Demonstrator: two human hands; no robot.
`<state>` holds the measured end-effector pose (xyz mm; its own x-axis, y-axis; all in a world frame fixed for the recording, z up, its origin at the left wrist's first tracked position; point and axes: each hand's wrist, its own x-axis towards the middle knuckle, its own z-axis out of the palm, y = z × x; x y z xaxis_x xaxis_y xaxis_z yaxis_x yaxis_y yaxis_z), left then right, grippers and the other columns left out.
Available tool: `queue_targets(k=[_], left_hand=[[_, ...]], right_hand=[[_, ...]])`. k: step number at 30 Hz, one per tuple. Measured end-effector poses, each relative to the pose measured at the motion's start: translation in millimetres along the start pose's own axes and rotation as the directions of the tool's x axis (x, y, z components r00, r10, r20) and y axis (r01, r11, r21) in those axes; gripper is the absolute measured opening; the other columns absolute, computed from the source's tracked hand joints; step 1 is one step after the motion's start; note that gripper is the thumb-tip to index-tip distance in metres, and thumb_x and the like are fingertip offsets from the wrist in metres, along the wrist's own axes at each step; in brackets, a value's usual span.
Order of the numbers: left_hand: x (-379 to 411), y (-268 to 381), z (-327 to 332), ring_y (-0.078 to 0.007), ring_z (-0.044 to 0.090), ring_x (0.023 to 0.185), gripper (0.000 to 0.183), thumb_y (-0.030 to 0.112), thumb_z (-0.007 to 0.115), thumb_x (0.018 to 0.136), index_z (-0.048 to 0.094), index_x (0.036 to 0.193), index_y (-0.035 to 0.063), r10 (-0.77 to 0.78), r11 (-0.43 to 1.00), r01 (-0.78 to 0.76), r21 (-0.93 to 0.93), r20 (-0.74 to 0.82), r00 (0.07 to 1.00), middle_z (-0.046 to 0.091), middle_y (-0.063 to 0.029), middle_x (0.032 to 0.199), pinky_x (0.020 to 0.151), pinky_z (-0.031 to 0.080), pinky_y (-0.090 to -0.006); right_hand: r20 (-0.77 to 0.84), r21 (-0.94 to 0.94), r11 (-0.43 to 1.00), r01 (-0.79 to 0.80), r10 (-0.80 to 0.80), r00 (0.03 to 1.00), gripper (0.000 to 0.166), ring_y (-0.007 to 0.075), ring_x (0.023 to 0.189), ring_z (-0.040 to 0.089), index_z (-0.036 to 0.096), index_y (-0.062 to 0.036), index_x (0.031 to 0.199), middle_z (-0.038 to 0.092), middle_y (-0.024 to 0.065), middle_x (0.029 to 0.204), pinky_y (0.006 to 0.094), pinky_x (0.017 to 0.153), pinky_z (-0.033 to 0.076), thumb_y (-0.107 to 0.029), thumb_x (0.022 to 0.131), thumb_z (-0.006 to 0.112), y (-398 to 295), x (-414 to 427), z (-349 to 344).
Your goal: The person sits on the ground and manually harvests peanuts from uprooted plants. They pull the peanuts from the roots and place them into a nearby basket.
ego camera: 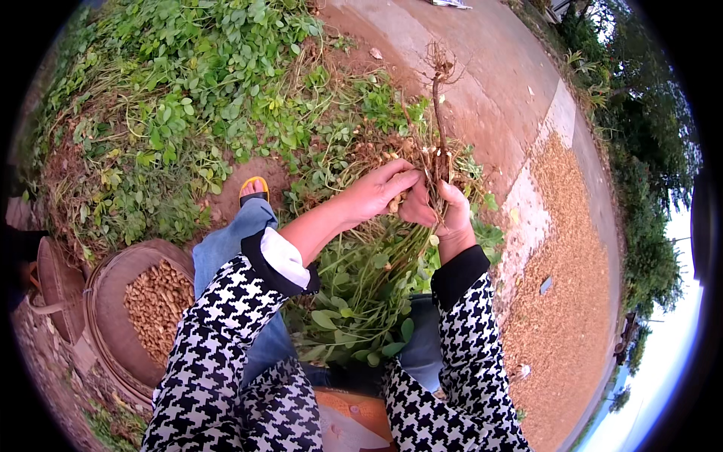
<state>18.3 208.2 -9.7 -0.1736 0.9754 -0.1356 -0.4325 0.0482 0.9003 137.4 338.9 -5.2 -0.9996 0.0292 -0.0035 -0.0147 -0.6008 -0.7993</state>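
My right hand [456, 213] grips a bunch of uprooted peanut plants [438, 113] around the stems, just below the roots. The bare roots point up and away from me, while the leafy tops [361, 316] hang down between my knees. Against the roots, my left hand [384, 189] has its thumb and fingers bent together. A few peanut pods [396, 202] show under its curled fingers. Where the two hands meet, part of the stems and fingertips is hidden.
A heap of leafy peanut plants [186, 96] spreads ahead and left. By my left leg stands a round basket [110, 316] with picked peanuts [158, 305]. Peanuts [565, 316] lie spread over the paving at right, with a small grey flat object [545, 285] on them.
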Motion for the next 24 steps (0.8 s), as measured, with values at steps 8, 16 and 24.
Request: queue_targets(k=[8,16,24], left_hand=[[7.2,-5.7,-1.6,-0.004,0.047,0.063,0.021,0.031,0.048,0.093,0.052,0.092,0.011,-0.011,0.993,-0.011,-0.12,-0.185,0.983,0.054,0.004,0.074,0.048,0.033,-0.0197],[10.2,-13.4,-2.0,-0.0043,0.043,0.058,0.021,0.022,0.054,0.09,0.05,0.105,0.0091,0.064,0.997,-0.054,0.056,-0.209,0.976,0.053,0.0022,0.077,0.048,0.03,-0.0197],[7.5,-5.1,2.1,-0.0371,0.06,0.071,0.033,0.031,0.052,0.085,0.052,0.099,0.001,0.313,0.598,0.019,0.802,-0.255,0.915,0.061,-0.0205,0.077,0.062,0.046,-0.0438]], right_hand=[[-0.223,-0.104,0.991,-0.082,0.057,0.973,0.03,0.014,0.053,0.053,0.056,-0.0026,0.085,0.056,0.0051,0.066,0.0266,0.051,0.043,-0.032,0.085,0.058,-3.2,0.4,-1.0],[-0.482,-0.275,0.949,-0.156,0.004,0.876,0.025,0.0111,0.052,0.051,0.057,-0.0043,0.085,0.056,0.0029,0.066,0.0254,0.047,0.041,-0.029,0.086,0.061,-3.7,5.1,9.6],[-0.686,-0.517,0.804,-0.294,-0.184,0.704,0.034,0.0078,0.049,0.047,0.062,-0.0031,0.074,0.054,-0.0005,0.059,0.0242,0.044,0.035,-0.035,0.085,0.064,9.6,22.4,11.6]])
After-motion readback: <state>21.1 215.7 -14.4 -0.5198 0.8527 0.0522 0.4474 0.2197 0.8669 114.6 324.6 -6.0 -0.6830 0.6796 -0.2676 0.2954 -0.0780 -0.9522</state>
